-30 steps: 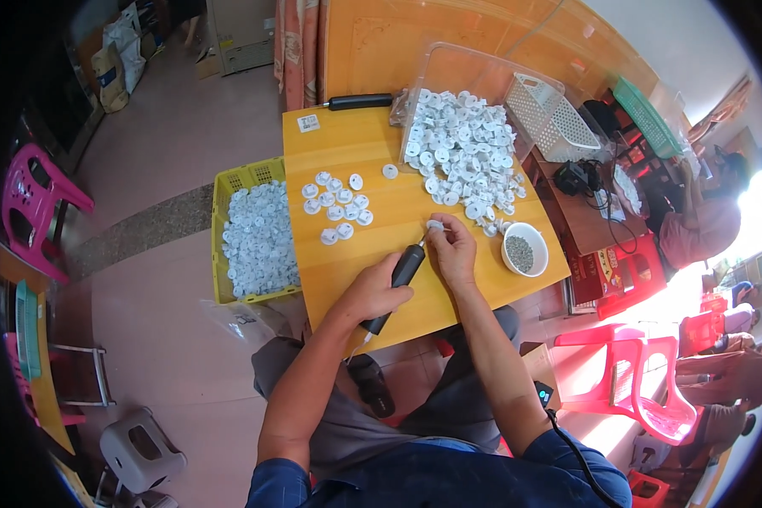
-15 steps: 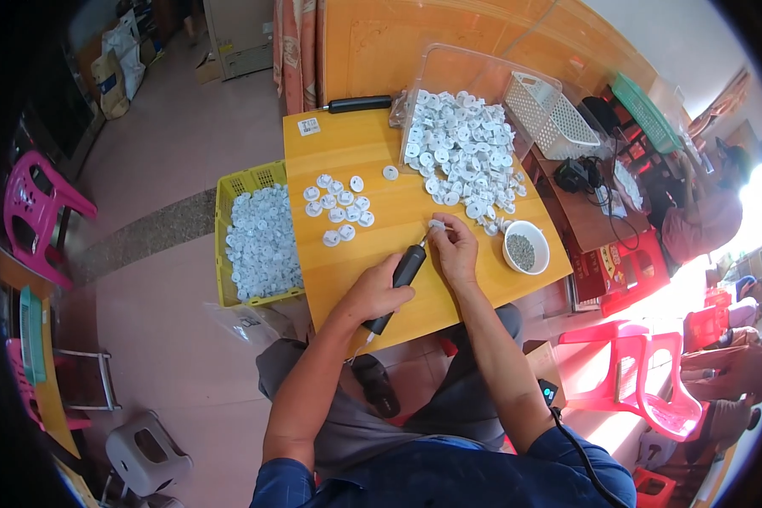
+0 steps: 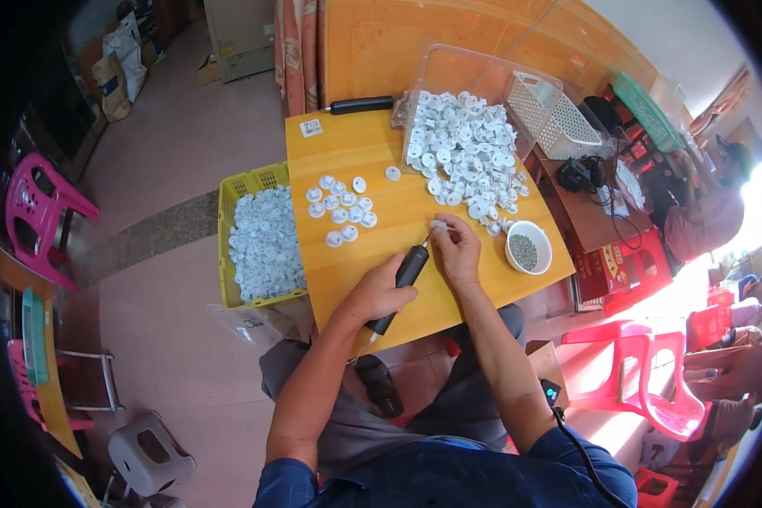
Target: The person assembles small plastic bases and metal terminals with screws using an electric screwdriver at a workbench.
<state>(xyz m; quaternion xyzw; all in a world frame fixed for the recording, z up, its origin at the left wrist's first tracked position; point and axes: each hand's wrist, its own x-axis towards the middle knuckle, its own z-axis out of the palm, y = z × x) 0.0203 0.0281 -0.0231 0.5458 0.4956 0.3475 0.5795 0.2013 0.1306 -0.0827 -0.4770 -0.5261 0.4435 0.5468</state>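
The left hand is wrapping around a black pen-shaped electric screwdriver, gripping it closed around the middle, with the tip pointing up and to the right toward the other hand. The right hand is pinching a small round white plastic part between the fingertips, holding it down on the yellow wooden surface, and the driver's tip is sitting right at that part. So both hands are closed on something, neither is hanging open.

Just right of the right hand there's a small white bowl with greyish little bits in it, looks like screws but too small to say for sure. Up behind the hands, a big heap of the same white round parts is spilling out of a clear plastic bin lying on the far right of the surface. To the left of the hands, a small cluster of white parts is lying loose on the wood, well apart from the heap. Off the left edge of the surface, a yellow plastic crate is sitting filled with more white parts. A second black handled tool is lying along the far edge.
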